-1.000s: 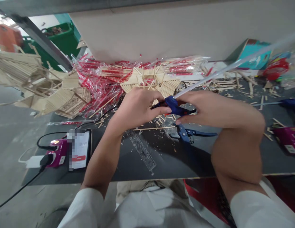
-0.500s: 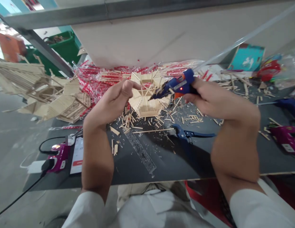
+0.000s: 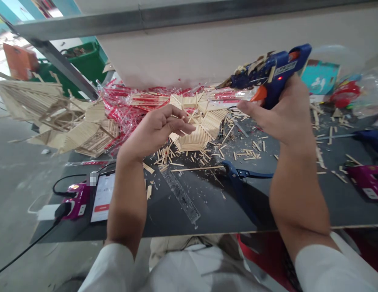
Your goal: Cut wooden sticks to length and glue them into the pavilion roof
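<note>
My right hand [image 3: 286, 109] grips a blue hot glue gun [image 3: 277, 73] with an orange trigger and a lit red light. The gun is raised above the table, its nozzle pointing left, with wood scraps stuck along its front. My left hand [image 3: 161, 132] hovers over the left side of a small wooden-stick model [image 3: 193, 140], fingers loosely bent and apart. I make out nothing held in it. The model has flared panels of thin sticks, and my left fingers hide part of it. Blue cutters [image 3: 237, 174] lie in front, near a long thin stick [image 3: 197, 168].
A larger stick model [image 3: 70, 125] stands left. Plastic-wrapped stick bundles [image 3: 124, 103] lie behind. A clear ruler [image 3: 181, 196], a phone [image 3: 102, 198] and a purple power strip [image 3: 77, 198] are on the table [image 3: 213, 215]. Stick scraps are scattered about. Another glue gun [image 3: 370, 140] lies right.
My right hand has lifted the glue gun up and to the right, away from the model. My left hand has shifted right over the model, its fingers now lower.
</note>
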Tool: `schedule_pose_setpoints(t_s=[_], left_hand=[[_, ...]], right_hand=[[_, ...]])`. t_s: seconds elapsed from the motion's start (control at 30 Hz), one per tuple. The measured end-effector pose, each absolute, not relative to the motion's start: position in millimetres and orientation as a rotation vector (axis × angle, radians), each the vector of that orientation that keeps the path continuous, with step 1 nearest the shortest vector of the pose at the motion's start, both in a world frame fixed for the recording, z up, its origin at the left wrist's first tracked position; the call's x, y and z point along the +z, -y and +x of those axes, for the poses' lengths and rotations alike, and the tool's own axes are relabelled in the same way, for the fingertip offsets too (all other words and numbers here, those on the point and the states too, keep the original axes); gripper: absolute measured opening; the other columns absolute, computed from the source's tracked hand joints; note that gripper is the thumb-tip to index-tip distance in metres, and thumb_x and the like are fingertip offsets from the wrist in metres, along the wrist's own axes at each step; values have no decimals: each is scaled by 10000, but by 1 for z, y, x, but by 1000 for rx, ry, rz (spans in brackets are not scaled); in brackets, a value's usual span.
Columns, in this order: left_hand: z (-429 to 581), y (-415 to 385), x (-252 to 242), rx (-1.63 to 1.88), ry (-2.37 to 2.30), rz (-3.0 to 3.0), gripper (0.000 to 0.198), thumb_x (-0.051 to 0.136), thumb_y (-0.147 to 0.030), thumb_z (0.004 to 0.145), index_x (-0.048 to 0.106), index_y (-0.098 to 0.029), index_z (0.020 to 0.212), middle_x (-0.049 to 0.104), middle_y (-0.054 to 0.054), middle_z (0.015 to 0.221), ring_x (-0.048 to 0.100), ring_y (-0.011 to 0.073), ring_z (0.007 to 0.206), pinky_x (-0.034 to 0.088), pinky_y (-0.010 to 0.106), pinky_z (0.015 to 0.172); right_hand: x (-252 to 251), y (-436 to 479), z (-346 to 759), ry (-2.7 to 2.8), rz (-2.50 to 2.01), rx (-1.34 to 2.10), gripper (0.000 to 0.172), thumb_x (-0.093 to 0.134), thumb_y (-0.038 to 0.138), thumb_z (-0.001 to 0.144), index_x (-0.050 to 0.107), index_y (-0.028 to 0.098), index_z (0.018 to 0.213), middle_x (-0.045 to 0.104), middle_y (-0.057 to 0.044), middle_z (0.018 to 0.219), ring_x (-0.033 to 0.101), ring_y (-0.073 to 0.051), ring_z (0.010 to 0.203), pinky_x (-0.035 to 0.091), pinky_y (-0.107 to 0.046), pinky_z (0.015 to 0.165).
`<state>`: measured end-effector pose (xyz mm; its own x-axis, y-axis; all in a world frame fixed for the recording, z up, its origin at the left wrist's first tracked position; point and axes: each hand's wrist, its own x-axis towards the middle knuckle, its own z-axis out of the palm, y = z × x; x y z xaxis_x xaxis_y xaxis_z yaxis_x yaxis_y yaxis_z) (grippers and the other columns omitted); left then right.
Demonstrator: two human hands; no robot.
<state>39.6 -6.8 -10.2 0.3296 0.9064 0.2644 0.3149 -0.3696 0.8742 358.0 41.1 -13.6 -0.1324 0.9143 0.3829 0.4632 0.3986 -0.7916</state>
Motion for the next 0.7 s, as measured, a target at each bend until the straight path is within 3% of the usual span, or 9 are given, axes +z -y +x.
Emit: schedule_pose_setpoints(t_s=[0.1, 0.2, 0.37, 0.5, 0.7], left_hand=[[44, 5, -10, 1011, -1078, 1957, 150, 720, -313, 992, 768, -181, 938, 835, 93, 995, 803, 208, 962, 651, 337, 854], [45, 0, -14, 1126, -1062, 2017, 130, 821, -327, 899, 809, -198, 893, 828, 72, 984, 768, 185, 949, 623, 318, 864], [49, -6, -25, 1275, -1156, 1886, 87, 852, -281, 844, 834, -200, 871, 817, 61, 887, 740, 167, 799, 622, 321, 753], [51, -9, -31, 1257, -1222, 1862, 107, 841, -267, 848, 853, -202, 933, 810, 58, 870, 715, 162, 725, 609, 325, 669], [57, -11, -35, 1244, -1152, 1801, 339, 827, -235, 836, 773, -215, 1170, 797, 30, 869, 783, 189, 826, 643, 332, 761]], right_hand=[[-13, -37, 352, 1662, -1271, 414, 414, 907, 481, 823, 601, 314, 1045, 655, -52, 891, 546, -259, 754, 442, -478, 818], [-12, -36, 348, 1688, -1258, 414, 378, 863, 499, 850, 607, 323, 1064, 683, -55, 876, 605, -298, 809, 468, -482, 821], [-13, -34, 347, 1720, -1251, 277, 310, 800, 494, 880, 614, 313, 1048, 709, -85, 924, 663, -362, 942, 515, -528, 902], [-17, -33, 345, 1768, -1243, 291, 287, 716, 469, 937, 639, 303, 1158, 716, -79, 925, 681, -352, 901, 533, -508, 863], [-19, -34, 341, 1892, -1288, 197, 362, 664, 394, 929, 644, 289, 1274, 714, -72, 925, 650, -313, 770, 504, -467, 766]])
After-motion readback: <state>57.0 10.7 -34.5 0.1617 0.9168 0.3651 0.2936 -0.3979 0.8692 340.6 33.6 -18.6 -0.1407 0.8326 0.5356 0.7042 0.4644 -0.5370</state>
